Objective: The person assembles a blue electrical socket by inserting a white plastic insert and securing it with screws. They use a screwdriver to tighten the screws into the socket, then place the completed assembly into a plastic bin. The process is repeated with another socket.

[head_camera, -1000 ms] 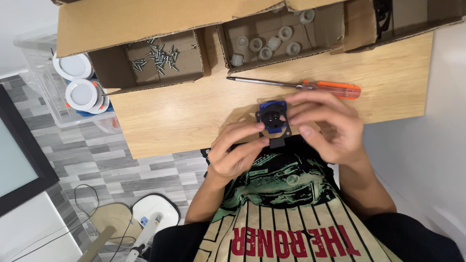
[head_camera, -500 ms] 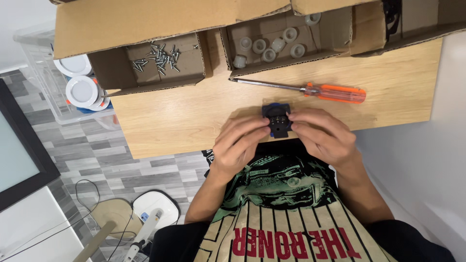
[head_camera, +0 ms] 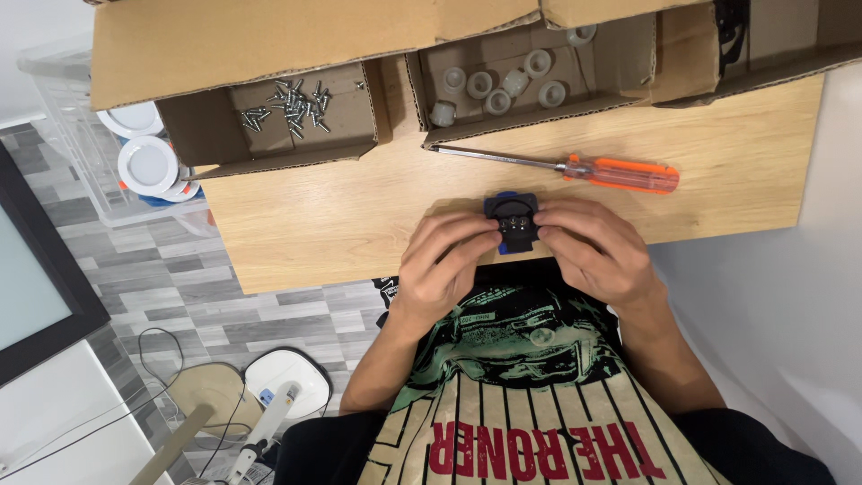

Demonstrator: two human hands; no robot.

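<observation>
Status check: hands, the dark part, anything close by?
Left hand and right hand both grip small dark blue-edged part at desk edge. Orange-handled screwdriver lies apart, just beyond. Nothing obstructing.

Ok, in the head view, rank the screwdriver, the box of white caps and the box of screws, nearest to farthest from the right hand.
1. Screwdriver, just beyond the right hand.
2. Box of white caps, behind the screwdriver.
3. Box of screws, far back left.

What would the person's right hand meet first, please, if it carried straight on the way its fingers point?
The right hand points up-left, so it already meets the small dark module; beyond it, probably the screwdriver shaft.
</observation>
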